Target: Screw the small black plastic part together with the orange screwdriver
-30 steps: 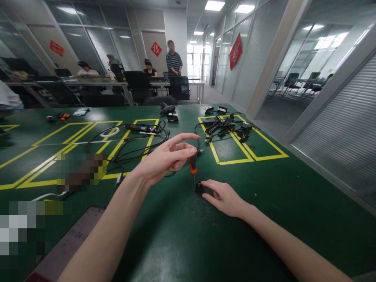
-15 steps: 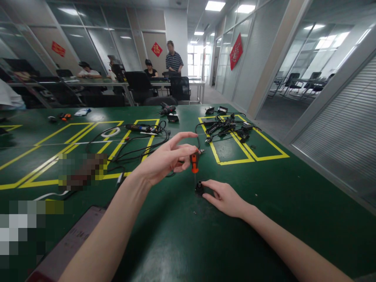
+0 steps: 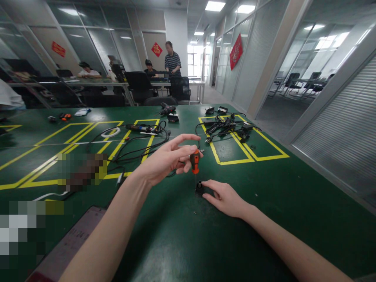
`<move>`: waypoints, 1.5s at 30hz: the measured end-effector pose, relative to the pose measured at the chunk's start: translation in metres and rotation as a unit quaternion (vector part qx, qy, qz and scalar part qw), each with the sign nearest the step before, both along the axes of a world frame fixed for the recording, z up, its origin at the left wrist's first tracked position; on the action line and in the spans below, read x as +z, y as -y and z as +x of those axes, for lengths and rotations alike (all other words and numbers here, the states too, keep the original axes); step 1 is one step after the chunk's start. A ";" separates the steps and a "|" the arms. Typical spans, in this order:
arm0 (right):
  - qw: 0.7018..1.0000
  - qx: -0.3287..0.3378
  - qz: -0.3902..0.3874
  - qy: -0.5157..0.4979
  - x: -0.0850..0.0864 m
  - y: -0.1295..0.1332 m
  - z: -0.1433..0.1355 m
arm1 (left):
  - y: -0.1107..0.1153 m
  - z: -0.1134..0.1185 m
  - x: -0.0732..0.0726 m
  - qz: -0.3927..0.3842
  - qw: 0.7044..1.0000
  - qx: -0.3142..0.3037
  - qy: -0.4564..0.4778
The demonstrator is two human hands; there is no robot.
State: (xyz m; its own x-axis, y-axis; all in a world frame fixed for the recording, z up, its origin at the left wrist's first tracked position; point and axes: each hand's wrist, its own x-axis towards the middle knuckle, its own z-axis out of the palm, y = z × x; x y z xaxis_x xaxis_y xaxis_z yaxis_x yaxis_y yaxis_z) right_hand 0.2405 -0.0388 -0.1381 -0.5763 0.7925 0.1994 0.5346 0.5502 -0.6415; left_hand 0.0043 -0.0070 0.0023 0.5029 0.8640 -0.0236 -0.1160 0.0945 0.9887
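An orange and black screwdriver (image 3: 195, 161) stands upright near the middle, its thin shaft pointing down. My left hand (image 3: 173, 156) is closed on its handle, with the index finger stretched out above it. Below is a small black round part (image 3: 199, 189) on the green table (image 3: 176, 243). The screwdriver's tip comes down at the left side of this part; the exact contact is too small to tell. My right hand (image 3: 225, 197) pinches the part from the right with thumb and index finger.
Cables and black devices (image 3: 226, 127) lie at the back right. A power tool (image 3: 142, 128) and a white ring (image 3: 111, 132) are at the back left, a drill (image 3: 167, 109) at the far edge. A phone (image 3: 73, 239) lies front left. People are beyond.
The fingers of my left hand have shifted slightly on the screwdriver handle. My right hand has stayed on the black part. The standing person in the background has moved an arm.
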 end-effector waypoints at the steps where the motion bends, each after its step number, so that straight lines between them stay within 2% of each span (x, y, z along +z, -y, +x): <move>1: 1.000 -0.001 0.001 0.001 0.000 0.000 0.000 | 0.001 0.000 0.000 0.005 1.000 0.003 -0.004; 6: 1.000 -0.003 -0.001 0.000 0.000 0.000 -0.001 | 0.001 -0.002 0.001 0.015 0.999 -0.025 -0.026; 10: 1.000 -0.003 -0.001 -0.004 -0.001 0.000 -0.001 | -0.001 -0.002 0.001 -0.004 0.999 -0.041 0.001; 14: 1.000 -0.004 -0.001 -0.001 0.000 0.000 -0.001 | 0.000 -0.001 0.002 -0.008 1.000 -0.021 0.005; 20: 1.000 -0.006 -0.002 0.006 0.001 0.000 -0.001 | 0.003 0.001 0.003 0.047 0.997 0.040 -0.042; 23: 1.000 -0.004 0.002 0.005 0.000 0.000 -0.001 | 0.002 0.002 0.003 0.037 0.997 0.029 -0.056; 29: 1.000 0.001 0.007 0.001 -0.002 -0.001 0.000 | -0.002 0.001 0.001 -0.003 1.000 -0.009 0.006; 37: 1.000 -0.002 0.015 0.001 -0.003 -0.001 0.001 | -0.001 -0.001 0.001 0.011 0.999 0.030 -0.027; 45: 1.000 -0.003 0.007 0.000 -0.001 0.000 0.000 | -0.004 0.001 0.001 -0.017 1.000 -0.001 0.017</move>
State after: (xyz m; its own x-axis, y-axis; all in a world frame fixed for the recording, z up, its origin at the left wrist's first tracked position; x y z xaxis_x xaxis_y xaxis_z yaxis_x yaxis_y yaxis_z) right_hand 0.2402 -0.0385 -0.1388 -0.5724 0.7925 0.2107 0.5374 0.5566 -0.6336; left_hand 0.0050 -0.0032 0.0029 0.5055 0.8621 -0.0359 -0.1493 0.1283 0.9804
